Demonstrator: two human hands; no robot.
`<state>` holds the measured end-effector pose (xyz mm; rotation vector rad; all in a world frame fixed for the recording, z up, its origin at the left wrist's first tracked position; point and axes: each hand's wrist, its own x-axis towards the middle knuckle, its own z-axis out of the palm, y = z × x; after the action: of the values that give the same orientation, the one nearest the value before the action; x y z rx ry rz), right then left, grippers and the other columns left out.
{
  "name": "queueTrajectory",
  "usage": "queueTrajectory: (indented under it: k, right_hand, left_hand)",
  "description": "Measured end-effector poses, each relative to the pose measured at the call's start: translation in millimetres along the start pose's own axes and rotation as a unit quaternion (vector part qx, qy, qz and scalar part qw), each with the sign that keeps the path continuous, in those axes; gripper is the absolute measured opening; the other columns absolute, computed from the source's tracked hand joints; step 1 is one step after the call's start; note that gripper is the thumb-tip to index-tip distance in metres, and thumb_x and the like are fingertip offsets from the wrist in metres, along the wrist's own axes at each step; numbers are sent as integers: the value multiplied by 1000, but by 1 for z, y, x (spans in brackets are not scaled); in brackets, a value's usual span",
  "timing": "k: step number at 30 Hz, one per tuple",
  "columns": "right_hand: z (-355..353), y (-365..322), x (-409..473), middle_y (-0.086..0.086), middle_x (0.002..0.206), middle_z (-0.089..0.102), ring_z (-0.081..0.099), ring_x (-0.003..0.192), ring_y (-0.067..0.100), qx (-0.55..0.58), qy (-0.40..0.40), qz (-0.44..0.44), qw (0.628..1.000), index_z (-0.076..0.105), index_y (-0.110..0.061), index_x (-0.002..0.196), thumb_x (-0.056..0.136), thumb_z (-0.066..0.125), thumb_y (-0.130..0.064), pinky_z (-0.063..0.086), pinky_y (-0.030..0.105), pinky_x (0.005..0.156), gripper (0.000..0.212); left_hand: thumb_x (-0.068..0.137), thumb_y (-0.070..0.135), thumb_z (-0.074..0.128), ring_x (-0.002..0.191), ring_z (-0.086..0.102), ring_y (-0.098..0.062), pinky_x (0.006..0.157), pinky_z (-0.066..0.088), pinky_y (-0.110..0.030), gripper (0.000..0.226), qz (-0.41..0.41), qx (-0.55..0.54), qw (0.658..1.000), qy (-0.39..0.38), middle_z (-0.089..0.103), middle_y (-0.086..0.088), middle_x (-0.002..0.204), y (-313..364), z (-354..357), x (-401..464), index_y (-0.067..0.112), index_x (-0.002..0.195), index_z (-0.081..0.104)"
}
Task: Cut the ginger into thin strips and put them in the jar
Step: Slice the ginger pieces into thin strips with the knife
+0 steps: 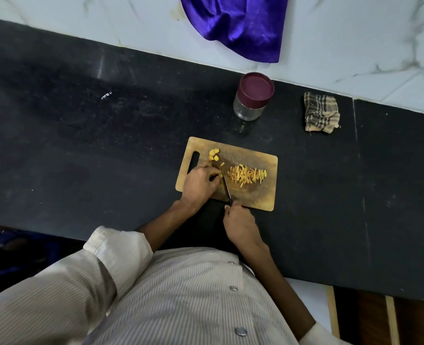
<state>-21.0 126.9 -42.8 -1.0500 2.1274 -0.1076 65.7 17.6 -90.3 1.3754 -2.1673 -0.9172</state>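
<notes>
A wooden cutting board (255, 195) lies on the black counter. A pile of thin ginger strips (247, 176) sits at its middle right. Several uncut ginger slices (213, 155) lie near the board's handle slot. My left hand (199, 183) rests on the board with curled fingers pinning a small ginger piece (220, 174) against the knife blade (226, 186). My right hand (240, 226) grips the knife's black handle at the board's near edge. A clear glass jar (249, 109) with a maroon lid (256, 87) on it stands behind the board.
A folded checked cloth (321, 115) lies on the counter right of the jar. A purple cloth (240, 23) hangs over the white marble wall behind. The black counter (94, 145) stretches far to the left and right of the board.
</notes>
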Motion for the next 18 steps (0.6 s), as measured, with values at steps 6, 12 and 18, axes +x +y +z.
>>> queueTrajectory:
  k: [6,12,18]
  right_hand:
    - [-2,4,2,19,112,64,61,104,37,19,25,2,1000,52,-3,116,107,34,-30,46,39,78,34]
    - [-8,5,-2,16,113,62,59,106,34,33,24,-8,999,53,-5,118,107,35,-31,44,38,82,34]
    - [-6,2,-4,17,114,62,60,106,33,32,11,-22,999,53,-5,121,107,35,-32,46,39,86,35]
  left_hand:
    - [86,13,68,93,62,-18,83,53,-35,17,5,0,1000,0,65,-5,106,0,-1,0,10,101,74]
    - [85,14,69,90,62,-15,82,52,-31,16,7,-13,1000,5,65,-4,104,0,-3,-1,11,100,74]
    - [83,12,72,89,63,-12,85,52,-25,18,-4,-38,999,6,66,-4,105,-1,-4,-1,12,101,74]
